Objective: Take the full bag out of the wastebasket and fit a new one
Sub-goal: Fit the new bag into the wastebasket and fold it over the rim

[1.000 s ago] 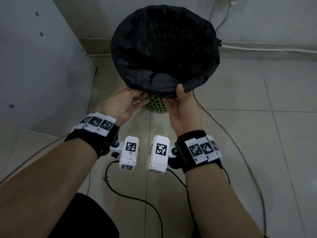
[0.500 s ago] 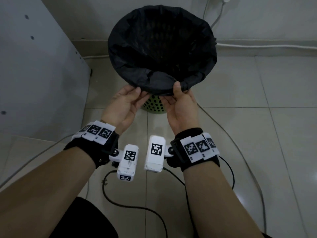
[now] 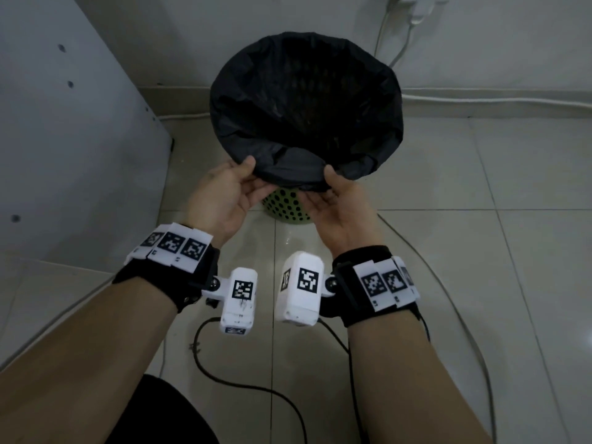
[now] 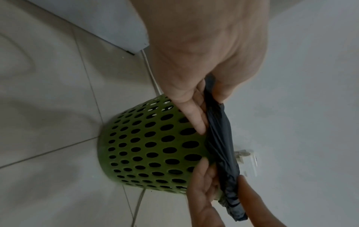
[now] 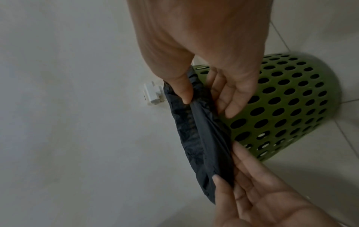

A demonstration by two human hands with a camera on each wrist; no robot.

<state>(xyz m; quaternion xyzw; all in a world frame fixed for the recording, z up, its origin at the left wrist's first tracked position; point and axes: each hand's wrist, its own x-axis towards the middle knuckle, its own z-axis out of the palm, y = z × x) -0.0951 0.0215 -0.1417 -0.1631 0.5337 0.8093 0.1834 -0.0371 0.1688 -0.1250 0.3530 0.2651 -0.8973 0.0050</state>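
Observation:
A green perforated wastebasket (image 3: 286,208) stands on the tiled floor, lined with a black bag (image 3: 304,107) whose mouth is folded over the rim. Both hands hold the near fold of the bag. My left hand (image 3: 252,178) pinches it with the thumb on top and the fingers underneath. My right hand (image 3: 320,185) pinches it the same way, a little to the right. In the left wrist view the left hand (image 4: 208,98) grips the stretched bag edge (image 4: 219,138) against the basket (image 4: 151,145). The right wrist view shows the right hand (image 5: 202,98) gripping the bag (image 5: 204,138) beside the basket (image 5: 287,99).
A grey cabinet panel (image 3: 64,139) stands close on the left. The wall with a white plug (image 3: 416,8) and a white cable (image 3: 480,100) along the skirting is right behind the basket. Black cables (image 3: 256,386) trail over the floor tiles near my knees.
My left thumb has come up onto the bag's fold, so the left hand now pinches it. The right hand keeps its hold. The head view has shifted down a little.

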